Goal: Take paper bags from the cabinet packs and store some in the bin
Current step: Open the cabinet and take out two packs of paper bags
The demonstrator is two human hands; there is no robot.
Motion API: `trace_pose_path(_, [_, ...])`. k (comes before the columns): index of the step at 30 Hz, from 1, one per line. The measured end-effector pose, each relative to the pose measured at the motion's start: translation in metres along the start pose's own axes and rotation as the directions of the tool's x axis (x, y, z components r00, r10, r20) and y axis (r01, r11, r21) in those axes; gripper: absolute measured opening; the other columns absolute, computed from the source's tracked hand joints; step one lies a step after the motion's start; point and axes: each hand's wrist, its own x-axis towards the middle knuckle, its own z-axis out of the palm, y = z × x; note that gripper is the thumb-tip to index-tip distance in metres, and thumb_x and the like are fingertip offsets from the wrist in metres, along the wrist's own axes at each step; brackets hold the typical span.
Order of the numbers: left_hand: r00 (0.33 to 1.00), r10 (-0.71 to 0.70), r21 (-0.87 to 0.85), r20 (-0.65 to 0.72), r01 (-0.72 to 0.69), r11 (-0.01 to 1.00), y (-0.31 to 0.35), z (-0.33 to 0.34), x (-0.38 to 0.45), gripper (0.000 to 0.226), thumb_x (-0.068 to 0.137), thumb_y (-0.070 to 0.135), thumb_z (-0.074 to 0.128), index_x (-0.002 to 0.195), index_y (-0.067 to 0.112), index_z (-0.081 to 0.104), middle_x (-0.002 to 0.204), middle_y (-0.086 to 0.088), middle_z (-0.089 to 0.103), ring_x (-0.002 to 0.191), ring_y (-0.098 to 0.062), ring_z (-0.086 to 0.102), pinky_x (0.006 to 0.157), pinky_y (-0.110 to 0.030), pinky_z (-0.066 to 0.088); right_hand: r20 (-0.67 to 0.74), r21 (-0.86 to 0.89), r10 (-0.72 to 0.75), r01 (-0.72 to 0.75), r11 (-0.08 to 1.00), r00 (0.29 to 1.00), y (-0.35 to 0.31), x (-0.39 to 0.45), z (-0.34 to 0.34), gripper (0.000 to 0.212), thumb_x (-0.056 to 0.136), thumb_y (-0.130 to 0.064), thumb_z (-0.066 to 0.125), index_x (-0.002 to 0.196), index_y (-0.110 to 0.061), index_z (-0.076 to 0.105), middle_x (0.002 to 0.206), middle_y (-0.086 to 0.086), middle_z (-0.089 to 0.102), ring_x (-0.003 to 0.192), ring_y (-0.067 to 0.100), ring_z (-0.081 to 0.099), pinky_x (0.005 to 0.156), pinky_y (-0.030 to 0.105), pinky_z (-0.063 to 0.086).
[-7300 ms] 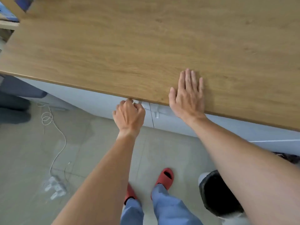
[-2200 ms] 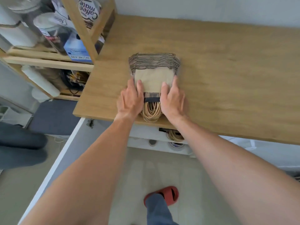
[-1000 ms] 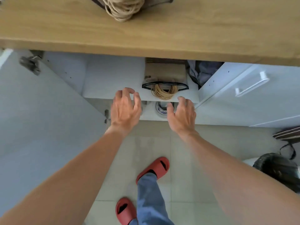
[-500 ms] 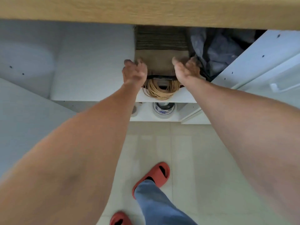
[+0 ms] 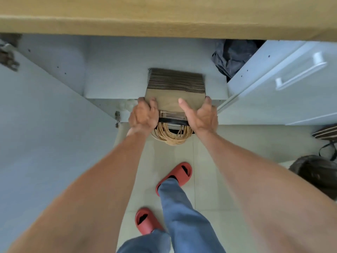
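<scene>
On cabinet shelf point(image 5: 116, 83), bag pack point(image 5: 175, 90), both hands' grip, no legible txt.

A flat pack of brown kraft paper bags point(image 5: 175, 92) lies on the white cabinet shelf point(image 5: 113, 83), its layered edges showing as dark stripes at the far end; a black band point(image 5: 173, 121) wraps the near end; the tan twisted-cord handles point(image 5: 170, 136) hang past the shelf edge.

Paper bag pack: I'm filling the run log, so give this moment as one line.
left hand: grips pack | right hand: grips pack | paper bag pack: on cabinet shelf
</scene>
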Motion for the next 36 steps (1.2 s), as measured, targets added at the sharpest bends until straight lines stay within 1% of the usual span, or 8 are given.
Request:
trace_pose_path(4, [1.000,-0.006,0.001,-0.027,0.006,1.000,-0.012,-0.037,-0.065,0.051,0.102,0.048,0.027,0.121,0.007,0.050,0.114,-0.020,0.065,0.106,-0.036,0.061,0.081,-0.037,0.042,-0.007,0.022,0.018,-0.018,1.000,1.000,0.000,-0.071,-0.028,0.089,0.066,-0.087,0.054,0.123,-0.019,0.051,0.106,0.006,0.059,0.097,0.029,0.060,0.084,0.041,0.054])
trace_pose_path(12, [0.987,0.091,-0.002,-0.134,-0.092,0.996,-0.013,-0.119,-0.190,0.040,0.103,0.035,0.034,0.133,0.011,0.046,0.121,-0.019,0.064,0.102,-0.040,0.061,0.085,-0.043,0.043,-0.160,0.119,-0.030,0.050,0.992,0.987,-0.013,-0.198,-0.097,0.093,0.069,-0.080,0.063,0.142,-0.026,0.042,0.122,0.003,0.059,0.110,0.024,0.057,0.088,0.037,0.049])
trace_pose_path(16, [0.963,0.119,-0.086,-0.242,-0.143,0.986,-0.016,-0.146,-0.236,0.040,0.102,0.033,0.038,0.133,0.009,0.044,0.110,-0.016,0.068,0.091,-0.040,0.064,0.071,-0.033,0.036,-0.288,0.182,-0.101,0.158,0.970,0.952,-0.020,-0.248,-0.128,0.092,0.070,-0.070,0.072,0.144,-0.025,0.041,0.132,0.001,0.057,0.117,0.021,0.055,0.092,0.036,0.048])
trace_pose_path(18, [0.945,0.190,-0.041,-0.267,-0.208,0.977,-0.015,-0.155,-0.247,0.040,0.103,0.032,0.032,0.133,0.009,0.045,0.105,-0.014,0.066,0.078,-0.035,0.060,0.067,-0.029,0.034,-0.313,0.196,-0.128,0.195,0.961,0.941,-0.026,-0.258,-0.142,0.093,0.071,-0.066,0.076,0.145,-0.023,0.041,0.133,0.002,0.057,0.118,0.021,0.054,0.091,0.032,0.044])
trace_pose_path(21, [0.937,0.211,-0.149,-0.279,-0.259,0.954,0.011,-0.172,-0.244,0.037,0.101,0.036,0.033,0.127,0.012,0.045,0.093,-0.005,0.059,0.083,-0.030,0.062,0.068,-0.030,0.039,-0.340,0.193,-0.186,0.262,0.946,0.922,-0.044,-0.245,-0.167,0.095,0.070,-0.068,0.074,0.146,-0.022,0.040,0.129,0.001,0.057,0.114,0.021,0.056,0.085,0.029,0.042])
trace_pose_path(26, [0.917,0.241,-0.143,-0.319,-0.298,0.944,0.081,-0.186,-0.206,0.044,0.103,0.042,0.031,0.133,0.011,0.040,0.113,-0.014,0.068,0.102,-0.035,0.064,0.081,-0.037,0.044,-0.401,0.175,-0.219,0.309,0.935,0.890,-0.084,-0.186,-0.209,0.094,0.073,-0.065,0.075,0.147,-0.019,0.041,0.134,0.002,0.056,0.124,0.024,0.052,0.095,0.038,0.042])
trace_pose_path(30, [0.883,0.274,-0.121,-0.381,-0.341,0.932,0.149,-0.190,-0.153,0.046,0.102,0.043,0.028,0.134,0.011,0.040,0.110,-0.016,0.069,0.098,-0.034,0.065,0.075,-0.035,0.042,-0.435,0.202,-0.224,0.337,0.920,0.872,-0.117,-0.116,-0.241,0.097,0.073,-0.069,0.072,0.150,-0.020,0.038,0.145,0.000,0.051,0.132,0.024,0.048,0.104,0.042,0.040])
trace_pose_path(36, [0.879,0.292,-0.048,-0.378,-0.333,0.942,0.252,-0.180,-0.056,0.045,0.104,0.041,0.028,0.130,0.009,0.044,0.109,-0.013,0.070,0.099,-0.032,0.066,0.071,-0.032,0.039,-0.432,0.211,-0.169,0.282,0.936,0.886,-0.158,0.009,-0.272,0.096,0.070,-0.075,0.067,0.145,-0.022,0.042,0.137,0.000,0.057,0.124,0.024,0.053,0.098,0.037,0.043])
